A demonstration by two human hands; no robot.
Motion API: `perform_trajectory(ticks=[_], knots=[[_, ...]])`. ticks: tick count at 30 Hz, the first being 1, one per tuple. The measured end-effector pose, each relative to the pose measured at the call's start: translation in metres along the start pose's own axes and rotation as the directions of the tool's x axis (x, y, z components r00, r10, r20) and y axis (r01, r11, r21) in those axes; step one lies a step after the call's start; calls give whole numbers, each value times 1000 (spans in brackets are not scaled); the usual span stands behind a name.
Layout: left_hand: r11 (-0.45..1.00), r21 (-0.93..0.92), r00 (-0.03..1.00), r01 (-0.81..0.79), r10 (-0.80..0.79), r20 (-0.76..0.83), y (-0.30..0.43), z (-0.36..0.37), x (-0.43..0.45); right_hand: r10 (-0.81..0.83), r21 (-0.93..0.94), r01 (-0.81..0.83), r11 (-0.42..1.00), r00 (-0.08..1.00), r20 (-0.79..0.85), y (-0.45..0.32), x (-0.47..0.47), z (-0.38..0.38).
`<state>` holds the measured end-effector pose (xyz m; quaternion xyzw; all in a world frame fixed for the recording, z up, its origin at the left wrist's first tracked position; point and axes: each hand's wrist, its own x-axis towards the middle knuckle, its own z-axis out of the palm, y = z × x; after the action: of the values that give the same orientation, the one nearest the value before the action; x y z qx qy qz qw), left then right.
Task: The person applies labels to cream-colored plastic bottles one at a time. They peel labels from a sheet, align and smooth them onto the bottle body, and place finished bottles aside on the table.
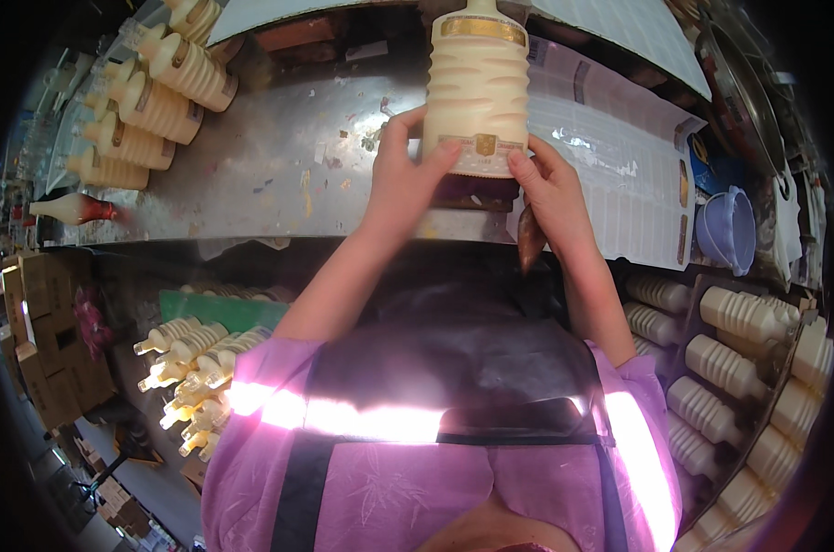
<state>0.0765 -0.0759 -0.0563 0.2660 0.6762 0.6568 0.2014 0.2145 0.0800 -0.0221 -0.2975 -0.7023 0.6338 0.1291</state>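
Both my hands hold a cream-coloured, ribbed bottle (478, 90) over the metal worktable (279, 165). A gold label runs near its shoulder, and a printed band with a gold emblem lies near its base. My left hand (406, 165) grips the lower left side, thumb on the printed band. My right hand (554, 186) grips the lower right, thumb at the end of that band. From beneath my right palm a brown, pointed tool (529, 239) hangs down; its other end is hidden. Under the bottle's base sits a dark block (476, 195).
Label sheets (610, 159) cover the table's right side, beside a blue bucket (724, 228). Several similar bottles (158, 96) stand at the upper left, near a red-and-cream bottle (75, 208). More bottles (196, 366) stand low on the left, and others (710, 407) on the right.
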Motion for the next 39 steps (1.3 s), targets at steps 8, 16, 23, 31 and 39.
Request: perform_trajectory(ticks=[8,16,23,31,39], knots=[[1000,-5,1000,4,-4,1,0,1,-1,1,-4,-1,1000,1000,-10,-4,-2,1],[999,-32,1000,22,-22,-4,0,2,0,12,20,-12,1000,1000,-8,-4,-2,2],[995,-101,997,17,-25,-69,0,5,0,227,336,-179,925,968,-111,-1,12,-30],[996,-72,996,60,-65,-67,7,4,2,-468,-367,446,816,883,34,-50,-10,-4],[969,-219,992,111,-121,-32,2,2,2,-816,-657,748,92,435,381,-50,-28,17]])
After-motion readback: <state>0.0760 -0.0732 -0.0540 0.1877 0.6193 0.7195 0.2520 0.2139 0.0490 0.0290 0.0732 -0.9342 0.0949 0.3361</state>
